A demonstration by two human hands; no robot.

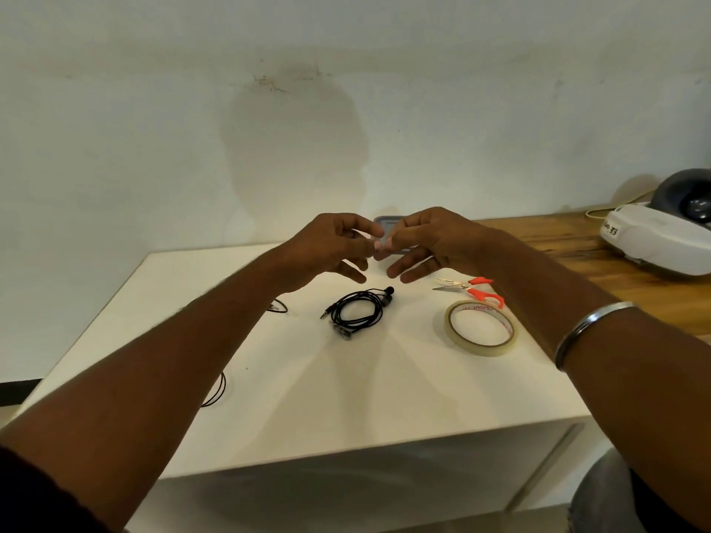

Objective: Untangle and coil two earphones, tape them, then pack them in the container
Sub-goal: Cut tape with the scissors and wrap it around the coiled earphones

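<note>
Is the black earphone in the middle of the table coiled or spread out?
Coiled: the earphone lies in round loops, its plug sticking out to the left.

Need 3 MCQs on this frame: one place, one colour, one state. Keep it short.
1. Where does the tape roll lie?
A. Left of the coiled earphone
B. On the white table, right of the coiled earphone and nearer the person than the scissors
C. On the wooden table

2. What colour are the scissors' handles?
A. Blue
B. Black
C. Orange

3. What state is the earphone at the table's centre in?
A. Wound in a loop, lying loose on the table
B. Gripped in a hand
C. Packed in the container

Answers:
1 B: the tape roll sits on the white table, right of the coiled earphone and in front of the scissors.
2 C: both handle loops are plainly orange.
3 A: its black cable forms a round coil on the tabletop, with both hands raised clear of it.
</note>
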